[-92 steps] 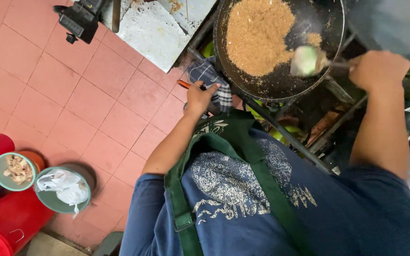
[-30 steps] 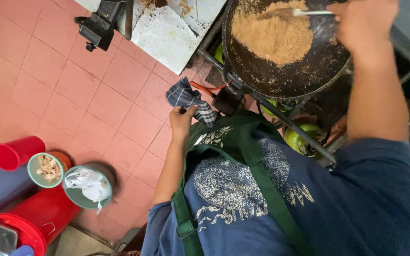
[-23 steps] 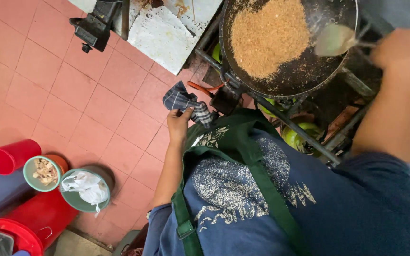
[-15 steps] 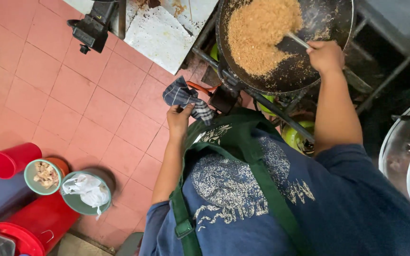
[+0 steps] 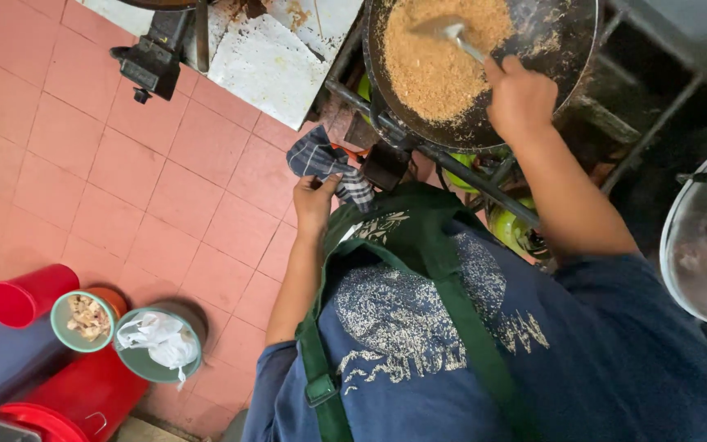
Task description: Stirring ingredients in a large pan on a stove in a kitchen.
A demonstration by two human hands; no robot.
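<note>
Red floor tiles (image 5: 124,196) fill the left, bowls (image 5: 157,344) lower left. Our right hand (image 5: 521,98) grips a spatula (image 5: 452,33) in the wok (image 5: 570,49); our left hand (image 5: 314,205) clutches a cloth (image 5: 321,160).

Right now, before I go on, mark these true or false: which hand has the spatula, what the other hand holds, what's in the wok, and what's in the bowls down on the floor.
1. The right hand holds the spatula in the wok. True.
2. The left hand is empty. False: it grips a checked cloth near the wok's handle.
3. The wok holds brown fried rice. True.
4. Both green bowls on the floor are empty. False: one bowl holds pale scraps, the other bowl a crumpled white bag.
5. The spatula lies on the tiled floor. False: its blade is in the rice.
</note>
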